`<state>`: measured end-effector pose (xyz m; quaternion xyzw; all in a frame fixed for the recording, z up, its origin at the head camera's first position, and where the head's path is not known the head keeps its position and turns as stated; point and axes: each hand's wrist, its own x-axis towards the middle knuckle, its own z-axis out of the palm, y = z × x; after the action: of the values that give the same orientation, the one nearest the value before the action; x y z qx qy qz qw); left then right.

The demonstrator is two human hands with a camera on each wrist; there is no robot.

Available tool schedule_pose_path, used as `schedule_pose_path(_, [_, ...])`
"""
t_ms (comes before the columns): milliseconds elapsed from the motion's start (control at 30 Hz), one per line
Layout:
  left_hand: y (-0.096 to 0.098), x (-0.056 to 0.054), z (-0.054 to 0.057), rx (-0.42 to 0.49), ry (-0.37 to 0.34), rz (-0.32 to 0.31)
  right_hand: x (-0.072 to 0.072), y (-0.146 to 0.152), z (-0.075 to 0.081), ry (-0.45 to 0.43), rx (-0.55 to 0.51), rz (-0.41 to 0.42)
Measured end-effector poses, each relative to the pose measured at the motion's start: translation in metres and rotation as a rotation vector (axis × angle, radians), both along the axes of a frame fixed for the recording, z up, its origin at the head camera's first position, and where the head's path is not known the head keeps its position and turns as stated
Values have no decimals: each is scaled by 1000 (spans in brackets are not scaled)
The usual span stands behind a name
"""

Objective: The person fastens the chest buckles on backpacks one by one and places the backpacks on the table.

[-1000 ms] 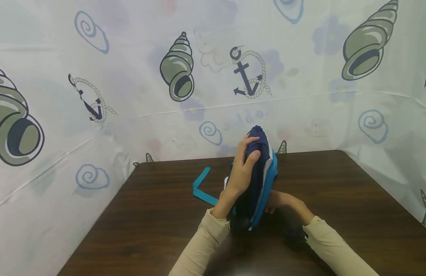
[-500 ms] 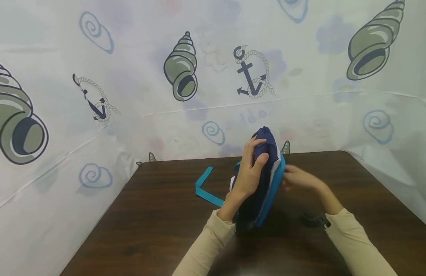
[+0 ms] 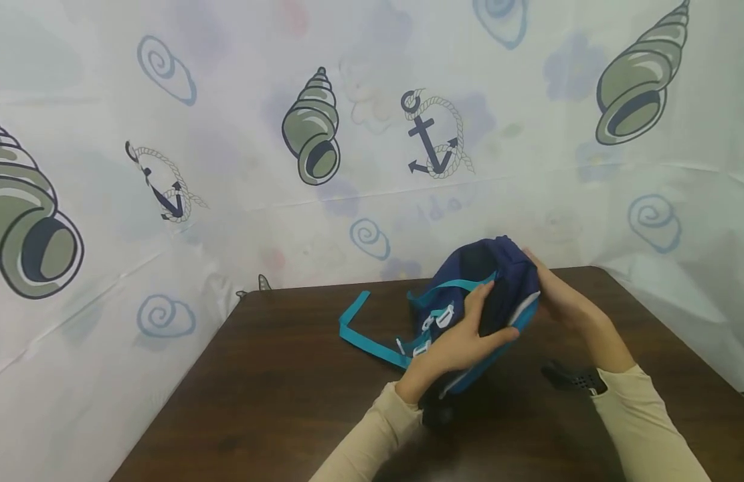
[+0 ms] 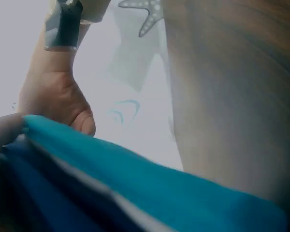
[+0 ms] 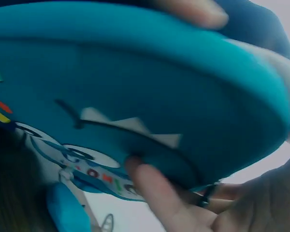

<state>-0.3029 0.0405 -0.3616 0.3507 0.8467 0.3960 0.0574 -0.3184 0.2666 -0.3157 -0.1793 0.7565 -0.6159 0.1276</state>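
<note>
A small backpack [image 3: 468, 264], navy with a turquoise front, is tilted above the table. My left hand [image 3: 453, 345] grips its edge, thumb on the near side and fingers over the navy back. White buckles [image 3: 444, 316] and turquoise straps lie on the side facing left. My right hand [image 3: 565, 294] rests against the far right side of the backpack, partly hidden behind it. In the right wrist view, a fingertip of this hand [image 5: 159, 193] touches the turquoise front [image 5: 193, 96], which bears a cartoon face with white teeth.
A loose turquoise strap [image 3: 372, 345] trails from the backpack over the dark wooden table [image 3: 275, 402]. A white curtain [image 3: 227, 254] printed with shells and anchors hangs behind and beside the table. A black band [image 3: 573, 377] is at the right wrist.
The backpack has turned and tipped right, bringing its buckles and straps into sight. The left hand has turned with it. My right hand has moved from low behind the backpack up to its right side.
</note>
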Motion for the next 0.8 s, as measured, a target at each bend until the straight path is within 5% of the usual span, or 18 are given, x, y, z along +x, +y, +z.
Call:
schedule_pose_path(200, [-2,2,-3,-114,24,-35,2,12,2,-85,34,47])
schedule_pose_path(400, [-3,4,-7,-234,-21,-92,10,19,1,-184,203,3])
schedule_pose_path(667, [-4,7,-23,-533,-45,-78,6,15,-28,-216,495,-28])
schedule_pose_path(800, [-3,9,-31,-725,61,-66,3,16,-39,-183,590,-23])
